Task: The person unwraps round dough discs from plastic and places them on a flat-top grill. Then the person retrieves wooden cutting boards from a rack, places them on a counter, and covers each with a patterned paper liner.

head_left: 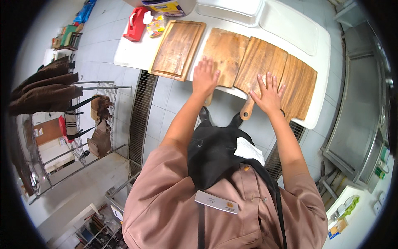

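Left grip [205,76], right grip [269,92]: both spread, palms down

Left at near-left edge of left paddle board [227,50]; right over near part of middle paddle board [262,60], beside right paddle board [302,81]. All three on worktop [324,47]; middle handle [246,111] overhangs near edge. Judgement: light, even pressure should limit slipping.

A head-worn fisheye looks down on nearby wooden boards [262,59].

There are four boards [264,58] — two hands [268,94], one table [129,54].
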